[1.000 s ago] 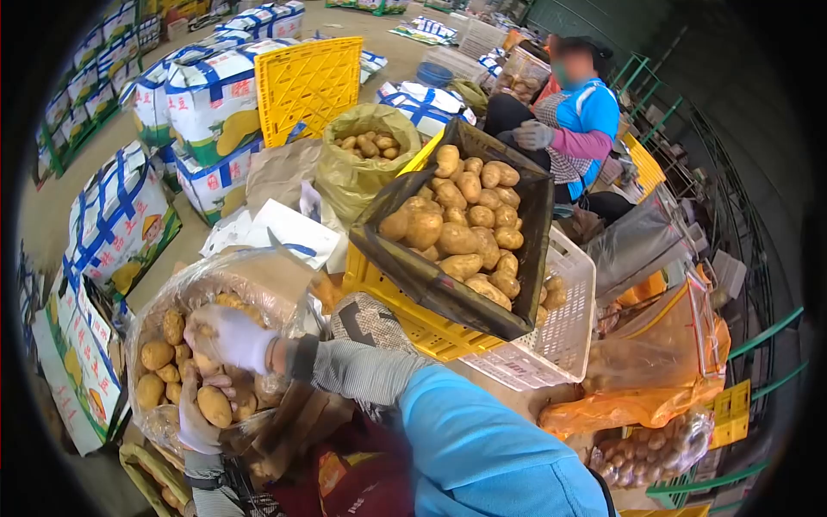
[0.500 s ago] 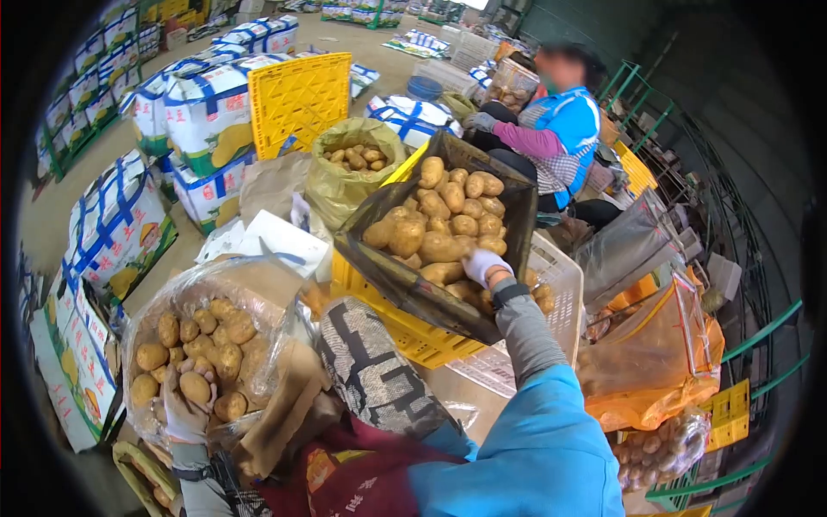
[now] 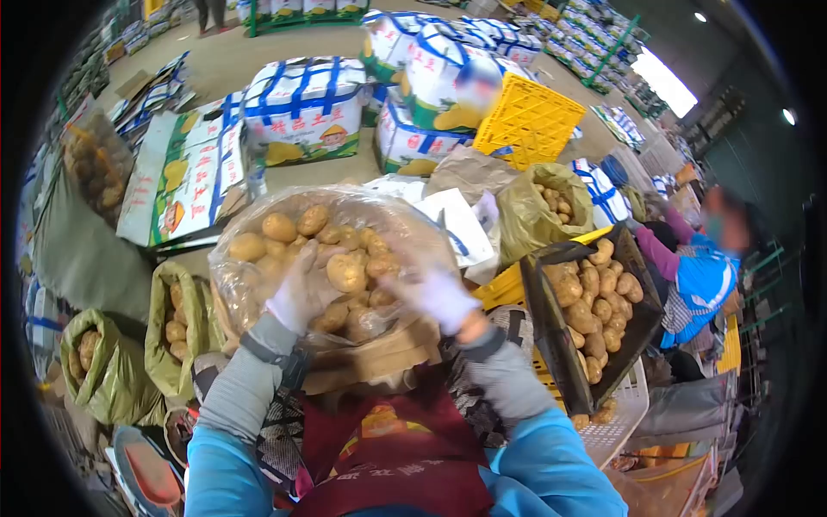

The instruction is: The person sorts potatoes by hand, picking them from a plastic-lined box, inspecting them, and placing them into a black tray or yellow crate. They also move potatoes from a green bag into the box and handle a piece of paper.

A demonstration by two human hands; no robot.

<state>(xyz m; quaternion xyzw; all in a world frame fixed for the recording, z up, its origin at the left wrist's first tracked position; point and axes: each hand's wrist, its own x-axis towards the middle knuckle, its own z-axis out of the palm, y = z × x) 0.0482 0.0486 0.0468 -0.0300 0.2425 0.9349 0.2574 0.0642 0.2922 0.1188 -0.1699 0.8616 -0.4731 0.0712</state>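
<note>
A plastic-lined cardboard box (image 3: 370, 366) full of potatoes stands before my lap. My left hand (image 3: 297, 289), in a pale glove, is over these potatoes with its fingers curled against a potato (image 3: 346, 272). Above the right part of the same box is my right hand (image 3: 439, 297), gloved in white. Motion smears its fingers, so whether it grips a potato cannot be made out. To the right, a dark-lined yellow crate (image 3: 556, 362) holds more potatoes (image 3: 590, 302) and sits tilted.
Green sacks of potatoes (image 3: 177, 345) stand at the left, another sack (image 3: 551, 215) behind the crate. Printed cartons (image 3: 301, 112) and an upright yellow crate (image 3: 527, 121) are farther back. A co-worker in blue (image 3: 706, 284) sits at the right. A red scoop (image 3: 148, 470) lies lower left.
My right hand has left the dark-lined crate and come over to the potato box. My view has swung left, bringing the box to the middle.
</note>
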